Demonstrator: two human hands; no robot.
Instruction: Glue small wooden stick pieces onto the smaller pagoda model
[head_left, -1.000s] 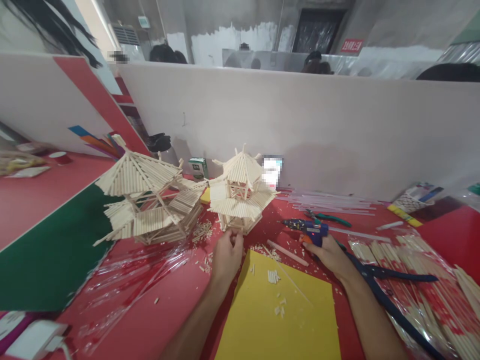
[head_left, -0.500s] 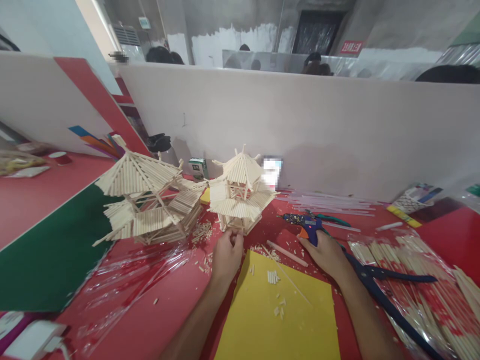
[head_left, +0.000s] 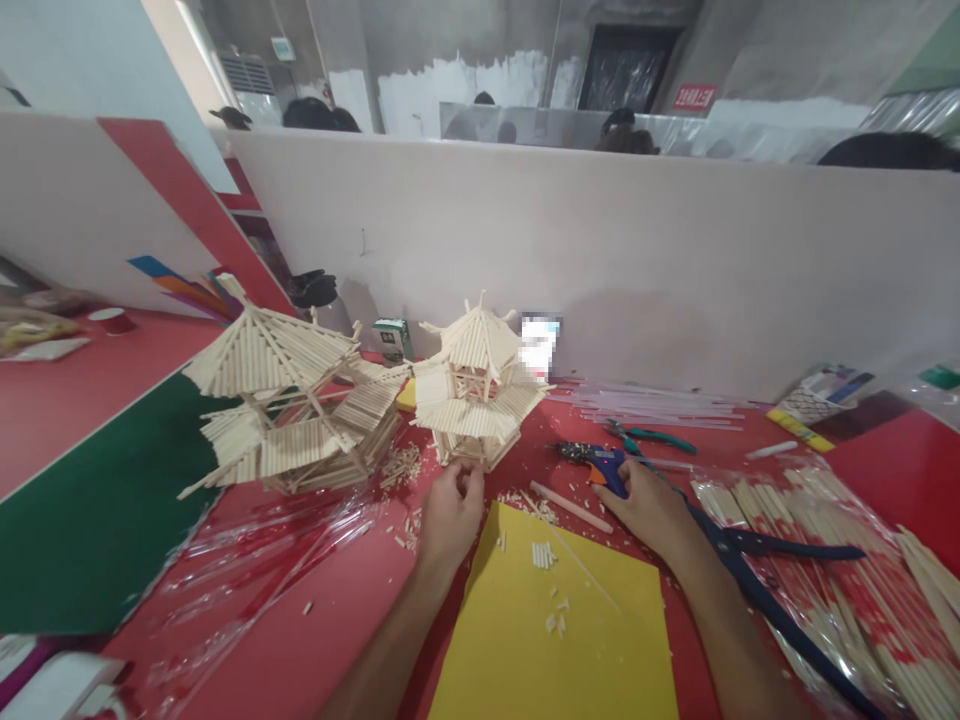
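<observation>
The smaller wooden-stick pavilion (head_left: 480, 405) stands upright before the partition. At its front base is my left hand (head_left: 452, 508), thumb and fingers closed together; whatever they pinch is hidden. My right hand (head_left: 646, 508) is closed around the handle of a blue glue gun (head_left: 609, 466) with an orange trigger, low over the table, its nozzle pointing left toward the pavilion. Left of these stands a larger stick pavilion (head_left: 289, 400). A yellow sheet (head_left: 555, 640) lies between my forearms, with short cut stick pieces (head_left: 544, 555) on it.
Green-handled pliers (head_left: 652, 437) lie behind the glue gun. Large dark-handled cutters (head_left: 750, 570) and bagged sticks (head_left: 840, 560) are at the right. Clear glue sticks (head_left: 645, 403) lie along the partition (head_left: 600, 240). Wood scraps (head_left: 401, 468) litter the red table. A green mat (head_left: 90, 510) is at left.
My right hand has lowered slightly, and the glue gun is tilted flatter, nearer the table. My left hand stays at the pavilion's base. The whole view has shifted slightly.
</observation>
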